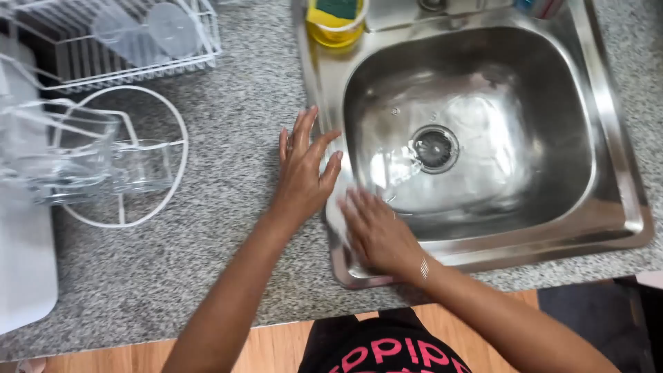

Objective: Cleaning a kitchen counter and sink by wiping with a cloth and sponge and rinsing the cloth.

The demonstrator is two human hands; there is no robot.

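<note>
My right hand [376, 235] lies palm-down on a white cloth [336, 207], pressing it against the front-left rim of the stainless steel sink [608, 138]. Most of the cloth is hidden under the hand. Just to the left, my left hand [304, 173] rests flat on the speckled granite counter [228, 124]. Its fingers are spread, its fingertips reach the sink's left rim, and it holds nothing. The basin is wet and shiny, with the round drain [435, 147] in the middle.
A yellow cup with a green sponge [336, 17] stands at the sink's back-left corner. A white wire dish rack [138, 41] holds clear plastic pieces at the far left. A round wire stand with clear glasses [103, 162] and a white board [24, 262] lie nearer.
</note>
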